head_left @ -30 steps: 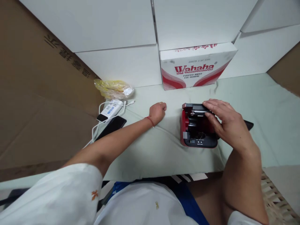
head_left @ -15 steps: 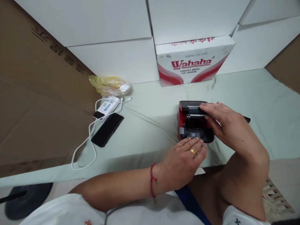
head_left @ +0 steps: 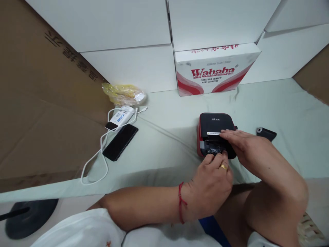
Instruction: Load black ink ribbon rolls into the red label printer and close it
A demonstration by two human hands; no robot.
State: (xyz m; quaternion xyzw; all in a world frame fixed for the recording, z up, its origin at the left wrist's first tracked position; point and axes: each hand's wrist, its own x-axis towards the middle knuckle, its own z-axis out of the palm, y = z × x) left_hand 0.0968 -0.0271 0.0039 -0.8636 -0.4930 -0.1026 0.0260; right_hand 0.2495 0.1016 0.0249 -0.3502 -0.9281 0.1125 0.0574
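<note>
A small red-and-black device [head_left: 215, 125] lies on the pale green cloth [head_left: 167, 144] with its black lid down. My right hand [head_left: 238, 142] rests across its front, fingers stretched flat over a white strip at the lid's edge. My left hand [head_left: 212, 180], with a gold ring and a red wrist cord, curls its fingertips against the device's near end, on a crinkled dark piece there. What those fingertips pinch is hidden.
A black phone [head_left: 120, 142], a white power bank [head_left: 120, 117] with a white cable [head_left: 99, 156] and a yellow plastic bag [head_left: 124, 94] lie at the left. A small black part [head_left: 266, 133] lies right of the device. A Wahaha carton [head_left: 214, 72] and white boxes stand behind.
The device's lid went from open to closed. My left hand came from the cloth's middle to the device's near end. My right hand slid toward the front edge.
</note>
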